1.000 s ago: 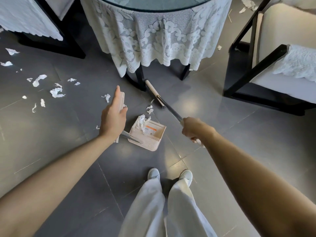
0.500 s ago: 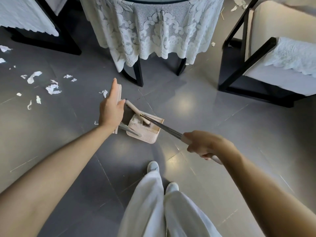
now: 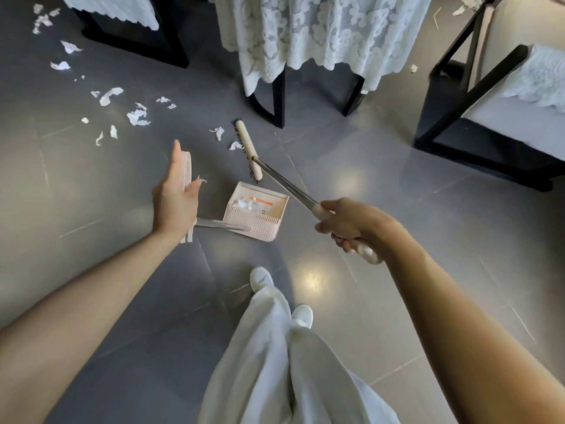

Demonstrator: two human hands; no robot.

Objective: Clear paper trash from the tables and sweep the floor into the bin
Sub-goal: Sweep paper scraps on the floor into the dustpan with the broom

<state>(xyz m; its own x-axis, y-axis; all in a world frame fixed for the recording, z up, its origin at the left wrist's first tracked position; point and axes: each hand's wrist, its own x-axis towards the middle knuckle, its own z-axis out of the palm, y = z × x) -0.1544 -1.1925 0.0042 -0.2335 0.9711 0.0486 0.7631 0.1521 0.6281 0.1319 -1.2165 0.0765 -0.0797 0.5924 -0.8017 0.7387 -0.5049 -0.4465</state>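
Observation:
A pale pink dustpan (image 3: 256,221) stands on the grey floor tiles with white paper scraps inside it. My left hand (image 3: 175,197) holds the flat top of the dustpan's long handle (image 3: 187,171), thumb stretched up along it. My right hand (image 3: 348,223) grips the broom's cream grip; its metal shaft (image 3: 284,183) runs up-left to the brush head (image 3: 248,149), which lies on the floor just beyond the pan. Two small paper bits (image 3: 235,145) lie beside the bristles. Several torn white scraps (image 3: 137,116) are strewn over the floor to the upper left.
A table with a lace cloth (image 3: 321,35) and black legs stands ahead. A dark-framed chair (image 3: 477,96) is at the right, another dark furniture base (image 3: 134,41) at the upper left. Stray scraps (image 3: 413,68) lie near the chair. My white shoes (image 3: 260,278) are just below the pan.
The brush head was drawn from near the table leg into the dustpan, then lifted out and set on the floor beyond the pan. The view shifted so more scraps show at left.

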